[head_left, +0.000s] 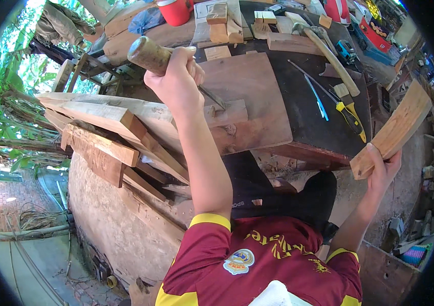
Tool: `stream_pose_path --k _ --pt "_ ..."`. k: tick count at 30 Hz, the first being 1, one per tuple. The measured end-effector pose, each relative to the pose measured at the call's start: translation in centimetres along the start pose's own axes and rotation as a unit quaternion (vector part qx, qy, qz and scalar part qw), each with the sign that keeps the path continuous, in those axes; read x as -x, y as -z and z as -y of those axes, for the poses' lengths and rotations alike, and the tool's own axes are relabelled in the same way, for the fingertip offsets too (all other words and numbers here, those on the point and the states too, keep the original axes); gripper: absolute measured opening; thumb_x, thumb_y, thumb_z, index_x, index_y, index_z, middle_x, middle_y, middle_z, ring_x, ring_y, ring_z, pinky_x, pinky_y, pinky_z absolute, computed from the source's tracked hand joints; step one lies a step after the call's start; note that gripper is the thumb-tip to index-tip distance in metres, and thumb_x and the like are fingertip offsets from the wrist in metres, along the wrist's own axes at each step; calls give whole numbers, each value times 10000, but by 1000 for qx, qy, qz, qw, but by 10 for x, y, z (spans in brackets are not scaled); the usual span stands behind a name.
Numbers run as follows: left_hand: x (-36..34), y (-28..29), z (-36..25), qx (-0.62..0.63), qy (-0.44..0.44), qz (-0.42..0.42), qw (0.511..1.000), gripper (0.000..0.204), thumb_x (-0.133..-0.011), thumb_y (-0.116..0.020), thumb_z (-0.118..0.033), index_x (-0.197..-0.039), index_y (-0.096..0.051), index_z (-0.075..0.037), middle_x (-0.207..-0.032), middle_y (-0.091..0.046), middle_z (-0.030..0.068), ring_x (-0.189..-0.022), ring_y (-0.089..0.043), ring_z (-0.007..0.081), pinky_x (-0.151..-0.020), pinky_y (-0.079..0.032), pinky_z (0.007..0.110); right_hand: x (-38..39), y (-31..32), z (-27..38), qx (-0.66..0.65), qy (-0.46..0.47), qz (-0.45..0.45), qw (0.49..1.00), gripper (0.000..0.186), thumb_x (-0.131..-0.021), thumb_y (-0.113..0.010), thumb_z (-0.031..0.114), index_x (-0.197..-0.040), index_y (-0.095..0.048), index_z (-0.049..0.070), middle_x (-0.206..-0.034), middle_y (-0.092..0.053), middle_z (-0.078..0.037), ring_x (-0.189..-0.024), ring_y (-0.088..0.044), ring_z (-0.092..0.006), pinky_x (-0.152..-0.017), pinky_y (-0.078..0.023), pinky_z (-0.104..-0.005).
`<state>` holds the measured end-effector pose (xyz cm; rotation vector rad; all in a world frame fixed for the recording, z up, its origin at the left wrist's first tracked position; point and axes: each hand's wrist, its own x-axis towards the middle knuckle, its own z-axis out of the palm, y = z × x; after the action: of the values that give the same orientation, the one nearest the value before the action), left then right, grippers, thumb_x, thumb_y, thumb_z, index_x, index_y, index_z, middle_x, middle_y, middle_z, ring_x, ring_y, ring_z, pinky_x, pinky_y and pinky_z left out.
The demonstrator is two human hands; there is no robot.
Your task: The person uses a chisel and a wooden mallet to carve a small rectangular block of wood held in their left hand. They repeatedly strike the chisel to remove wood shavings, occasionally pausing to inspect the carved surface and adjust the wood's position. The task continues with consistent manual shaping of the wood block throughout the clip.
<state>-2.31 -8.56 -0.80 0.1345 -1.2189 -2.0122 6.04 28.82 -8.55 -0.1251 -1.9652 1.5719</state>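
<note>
My left hand [173,76] is closed round the wooden handle [144,53] of a chisel, raised over the bench; the metal blade [212,98] slants down to a small wood piece [232,113] on a brown board [250,76]. At the right, my right hand [383,166] grips a light wooden block [395,122] by its lower end, holding it tilted beside the bench's edge.
A dark benchtop [339,137] carries a hammer [332,58], yellow-black tool [350,109], blue pen [319,102] and offcuts [217,15]. Long timbers [104,117] lie at the left. Behind are a red container [175,13] and an olive garment [61,28].
</note>
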Motion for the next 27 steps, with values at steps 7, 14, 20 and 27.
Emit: stream_pose_path --k 7,14,20,27 --pt "0 -1 1 1 4 -11 1000 283 -699 -578 23 -533 -373 -80 -459 -334 -15 -356 -269 87 -368 -206 259 -1 0 0 23 7 12 1000 542 -693 -758 31 -1172 -512 -27 -1044 -573 -91 -937 -558 -168 -830 -445 -289" --pt "1 -1 4 2 -8 -22 1000 265 -703 -577 22 -556 -378 -74 -468 -329 -20 -358 -258 83 -368 -190 259 0 -2 -3 9 1 14 1000 553 -689 -761 26 -1177 -508 -29 -1058 -572 -94 -948 -556 -167 -848 -446 -295" --pt "0 2 3 38 -3 -23 999 264 -701 -573 47 -523 -409 -59 -451 -390 -15 -339 -291 66 -348 -243 246 -2 -1 -4 11 5 13 1000 545 -689 -763 30 -1170 -513 -28 -1045 -576 -90 -944 -554 -163 -852 -443 -297" --pt "1 1 3 33 -6 -10 999 257 -700 -573 51 -526 -415 -53 -453 -401 -11 -336 -314 71 -348 -250 243 -1 1 -4 28 1 19 999 538 -693 -763 43 -1167 -517 -28 -1043 -580 -92 -941 -556 -164 -854 -441 -296"
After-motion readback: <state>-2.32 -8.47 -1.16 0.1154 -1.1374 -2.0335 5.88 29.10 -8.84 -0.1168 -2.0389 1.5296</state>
